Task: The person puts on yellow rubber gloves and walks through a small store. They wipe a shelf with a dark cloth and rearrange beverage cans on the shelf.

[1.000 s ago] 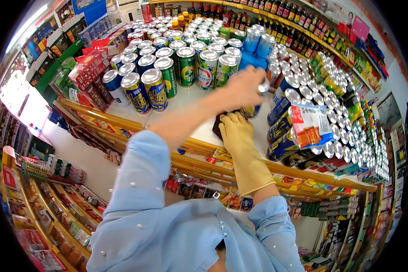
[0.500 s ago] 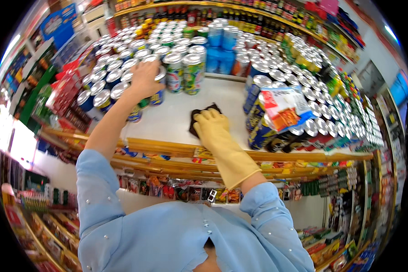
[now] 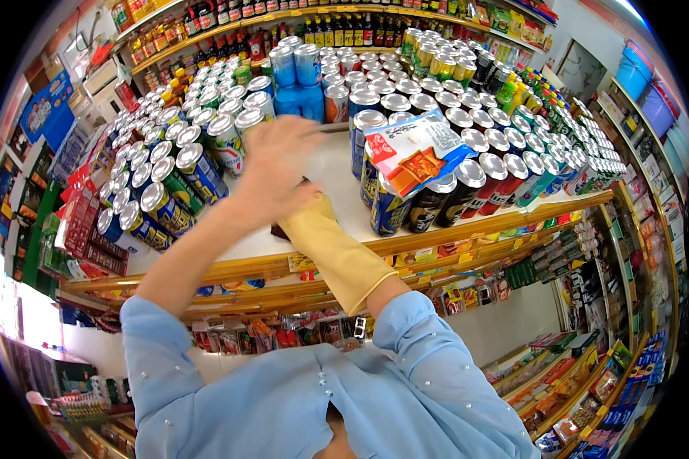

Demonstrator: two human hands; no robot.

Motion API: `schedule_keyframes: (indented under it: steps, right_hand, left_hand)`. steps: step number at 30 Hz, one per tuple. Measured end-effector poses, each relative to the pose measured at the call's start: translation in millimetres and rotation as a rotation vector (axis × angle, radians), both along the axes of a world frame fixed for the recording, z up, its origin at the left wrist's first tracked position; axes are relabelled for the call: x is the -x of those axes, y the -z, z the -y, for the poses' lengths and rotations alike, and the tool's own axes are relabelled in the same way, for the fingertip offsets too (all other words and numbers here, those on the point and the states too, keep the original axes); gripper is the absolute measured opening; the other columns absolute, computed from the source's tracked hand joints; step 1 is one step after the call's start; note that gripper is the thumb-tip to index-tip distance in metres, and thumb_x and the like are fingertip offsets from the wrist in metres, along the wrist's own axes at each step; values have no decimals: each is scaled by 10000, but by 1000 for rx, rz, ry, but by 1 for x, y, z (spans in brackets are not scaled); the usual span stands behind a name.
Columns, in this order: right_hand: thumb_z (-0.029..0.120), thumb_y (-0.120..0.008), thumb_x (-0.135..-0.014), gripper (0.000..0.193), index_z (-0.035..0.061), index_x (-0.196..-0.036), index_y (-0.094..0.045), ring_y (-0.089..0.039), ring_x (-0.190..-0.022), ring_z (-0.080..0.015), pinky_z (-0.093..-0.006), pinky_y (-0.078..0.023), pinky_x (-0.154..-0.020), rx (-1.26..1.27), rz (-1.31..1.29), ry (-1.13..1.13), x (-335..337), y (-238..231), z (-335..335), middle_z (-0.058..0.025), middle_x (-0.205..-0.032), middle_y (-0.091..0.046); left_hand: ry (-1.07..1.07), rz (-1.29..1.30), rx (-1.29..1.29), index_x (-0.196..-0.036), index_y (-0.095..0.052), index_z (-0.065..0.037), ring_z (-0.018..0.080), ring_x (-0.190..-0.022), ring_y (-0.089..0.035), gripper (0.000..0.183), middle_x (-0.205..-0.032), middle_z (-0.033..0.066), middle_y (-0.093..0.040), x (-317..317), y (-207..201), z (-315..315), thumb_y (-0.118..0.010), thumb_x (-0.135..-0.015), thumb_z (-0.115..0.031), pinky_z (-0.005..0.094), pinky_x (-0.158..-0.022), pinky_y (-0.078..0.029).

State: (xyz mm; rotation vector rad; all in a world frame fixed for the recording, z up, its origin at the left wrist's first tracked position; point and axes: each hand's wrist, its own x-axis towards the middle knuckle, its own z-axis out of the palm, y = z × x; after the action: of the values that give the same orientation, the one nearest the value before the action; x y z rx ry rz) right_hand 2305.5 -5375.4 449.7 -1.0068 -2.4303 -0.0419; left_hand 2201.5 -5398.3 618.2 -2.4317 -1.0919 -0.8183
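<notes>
My bare left hand is raised over the white shelf top, fingers stretched and blurred, with nothing seen in it. It passes in front of my right hand, which wears a yellow rubber glove. The gloved fingers are mostly hidden behind the left hand. A dark cloth shows at the glove's edges, pressed under it against the shelf. Left of my hands stand rows of tall drink cans, several leaning. More cans stand to the right, carrying a red, white and blue snack packet.
A blue shrink-wrapped pack of cans stands behind my hands. The shelf's wooden front edge runs across below them, above lower shelves of packets. Bottles line the back shelf. Red cartons stand at the far left.
My left hand has left the cans on the left and moved right, over the gloved hand. The view has turned, so the cans and packet appear further left.
</notes>
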Motion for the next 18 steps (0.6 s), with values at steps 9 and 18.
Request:
schedule_keyframes:
  steps: [9,18]
  right_hand:
    - [276,-594,-847,237,119,-1007,-671,-590,-1077,-263,-418,-514,-847,-80,-9,-166,0,1,-2,-60,-1038,-656]
    - [252,-603,-894,184,158,-1008,-713,-546,-1160,-252,-423,-442,-928,-26,-88,-73,5,2,3,-31,-1083,-671]
  left_hand:
    - [132,30,-164,-924,-630,-66,252,-1034,-548,236,-964,69,-622,-133,40,-12,-708,-718,-151,473,-961,-355]
    - [77,385,-329,-778,-671,-154,220,-868,-625,102,-813,28,-667,-70,-30,-47,-636,-744,-64,438,-837,-399]
